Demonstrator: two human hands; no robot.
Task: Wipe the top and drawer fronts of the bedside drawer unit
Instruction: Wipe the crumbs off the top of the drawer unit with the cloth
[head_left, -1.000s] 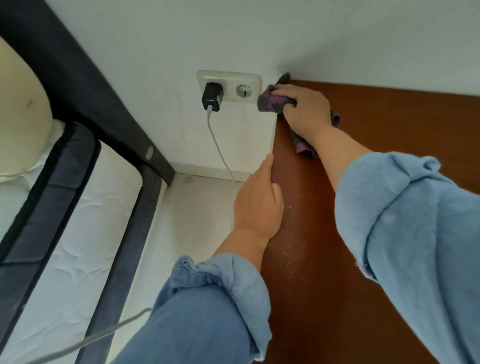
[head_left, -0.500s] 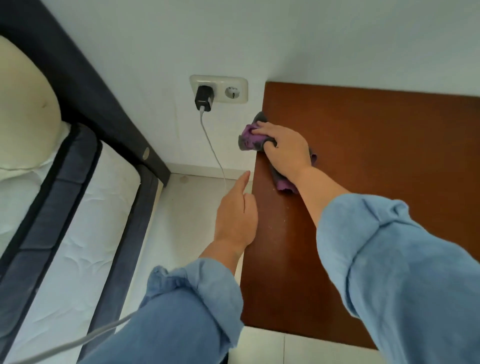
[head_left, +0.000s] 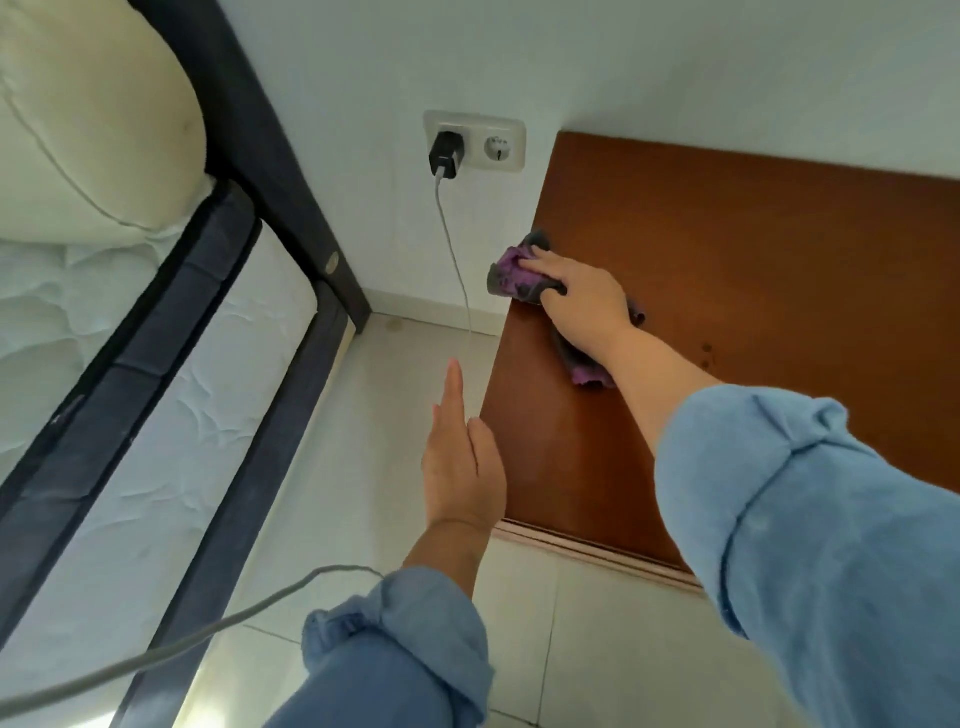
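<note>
The bedside drawer unit's reddish-brown top (head_left: 737, 270) fills the right of the view, its back edge against the white wall. My right hand (head_left: 584, 304) presses a purple and grey cloth (head_left: 514, 275) flat on the top at its left edge; part of the cloth hangs over that edge. My left hand (head_left: 462, 462) is flat with fingers straight and together, held beside the unit's left edge near the front corner and holding nothing. The drawer fronts are hidden below the top.
A double wall socket (head_left: 475, 140) holds a black charger (head_left: 445, 155); its grey cable (head_left: 457, 249) drops in front of the wall beside the unit and another stretch crosses the floor at the lower left. A bed with a dark frame (head_left: 291, 156) and white mattress (head_left: 130, 467) lies left.
My right hand has drawn the cloth from the back left corner toward me along the left edge. My left hand has come off the unit's edge and moved nearer the front corner.
</note>
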